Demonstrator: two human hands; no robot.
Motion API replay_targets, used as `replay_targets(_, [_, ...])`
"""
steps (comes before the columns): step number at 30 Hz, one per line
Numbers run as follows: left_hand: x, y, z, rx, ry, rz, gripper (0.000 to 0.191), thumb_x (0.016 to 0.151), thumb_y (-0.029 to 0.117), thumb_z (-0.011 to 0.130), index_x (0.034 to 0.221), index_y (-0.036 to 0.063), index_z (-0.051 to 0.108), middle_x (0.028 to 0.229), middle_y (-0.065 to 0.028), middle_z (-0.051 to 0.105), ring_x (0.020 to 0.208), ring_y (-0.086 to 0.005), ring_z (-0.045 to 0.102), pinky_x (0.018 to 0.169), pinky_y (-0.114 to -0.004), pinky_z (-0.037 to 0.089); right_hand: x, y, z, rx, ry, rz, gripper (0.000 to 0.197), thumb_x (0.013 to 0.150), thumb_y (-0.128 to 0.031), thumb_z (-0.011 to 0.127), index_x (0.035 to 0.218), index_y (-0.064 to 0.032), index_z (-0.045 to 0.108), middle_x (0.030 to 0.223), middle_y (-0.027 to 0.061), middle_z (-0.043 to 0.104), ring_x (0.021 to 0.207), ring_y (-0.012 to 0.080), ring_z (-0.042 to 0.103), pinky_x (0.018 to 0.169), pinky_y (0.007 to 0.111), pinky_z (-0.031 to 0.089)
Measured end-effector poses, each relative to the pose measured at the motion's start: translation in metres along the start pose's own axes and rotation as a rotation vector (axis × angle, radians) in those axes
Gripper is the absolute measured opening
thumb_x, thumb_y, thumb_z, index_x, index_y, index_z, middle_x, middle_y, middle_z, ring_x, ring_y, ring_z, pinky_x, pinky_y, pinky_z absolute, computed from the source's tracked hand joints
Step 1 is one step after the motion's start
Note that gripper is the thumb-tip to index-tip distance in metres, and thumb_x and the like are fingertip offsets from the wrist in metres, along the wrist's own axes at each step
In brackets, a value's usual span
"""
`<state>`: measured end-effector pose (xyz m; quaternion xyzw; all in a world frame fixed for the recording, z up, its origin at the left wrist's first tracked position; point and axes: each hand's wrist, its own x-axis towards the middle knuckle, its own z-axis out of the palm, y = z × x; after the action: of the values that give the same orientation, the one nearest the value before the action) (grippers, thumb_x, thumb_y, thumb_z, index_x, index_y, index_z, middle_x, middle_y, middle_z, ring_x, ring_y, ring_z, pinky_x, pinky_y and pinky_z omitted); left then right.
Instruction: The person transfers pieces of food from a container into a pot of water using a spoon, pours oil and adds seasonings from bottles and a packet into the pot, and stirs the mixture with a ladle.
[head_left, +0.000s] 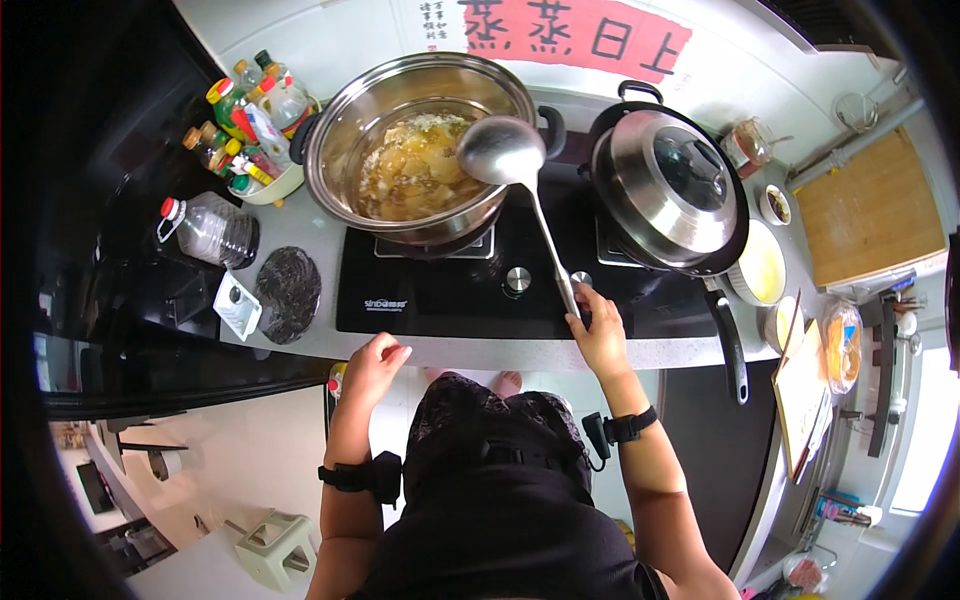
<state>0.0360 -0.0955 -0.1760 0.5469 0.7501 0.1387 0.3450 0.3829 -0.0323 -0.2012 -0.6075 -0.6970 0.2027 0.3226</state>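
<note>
My right hand (600, 334) grips the handle of a steel ladle (546, 225) over the front of the black gas hob (450, 304). The ladle's round bowl overlaps the right rim of a large stainless steel pot (330, 176) in my view. Inside the pot, pale yellowish pieces (412, 161) lie in bubbling, foamy liquid. My left hand (375, 367) hangs at the counter's front edge, fingers loosely curled, with nothing in it. To the right, a black wok (600, 199) sits on the other burner under a domed steel lid (637, 180).
The wok's handle (726, 337) juts past the counter edge. Sauce bottles (259, 112) crowd a basket at left, near a plastic jug (214, 229) and a dark round mat (287, 295). Bowls (757, 262), a glass jar (748, 142) and a cutting board (806, 382) are at right.
</note>
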Motion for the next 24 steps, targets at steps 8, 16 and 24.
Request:
replay_targets(8, [0.011,0.057,0.013,0.211,-0.154,0.031,0.028,0.085,0.030,0.062,0.079,0.0027,0.062,0.072,-0.0130,0.063,0.065,-0.0298,0.061,0.060,-0.039,0.046,-0.051,0.004,-0.041,0.002,0.059,0.118,0.038,0.074,-0.008,0.070,0.110,-0.0057,0.059,0.084,0.0071,0.060,0.082,0.0255,0.057,0.075,0.035,0.048])
replay_targets(16, [0.024,0.052,0.035,0.055,-0.087,0.313,0.038,0.076,0.009,0.070,0.112,0.0081,0.055,0.079,-0.0116,0.062,0.072,-0.0256,0.062,0.063,-0.033,0.048,-0.100,0.058,-0.079,-0.025,0.220,0.397,0.032,0.078,-0.014,0.069,0.107,-0.0056,0.059,0.085,0.0069,0.061,0.081,0.0227,0.059,0.075,0.035,0.048])
replay_targets(24, [0.021,0.065,0.054,-0.191,0.238,0.551,0.018,0.085,0.005,0.058,0.103,0.0050,0.058,0.073,-0.0078,0.063,0.062,-0.0148,0.058,0.060,-0.027,0.046,-0.117,0.144,-0.096,0.067,0.493,0.567,0.025,0.086,-0.014,0.064,0.108,-0.0032,0.059,0.083,0.0023,0.061,0.072,0.0108,0.057,0.063,0.026,0.048])
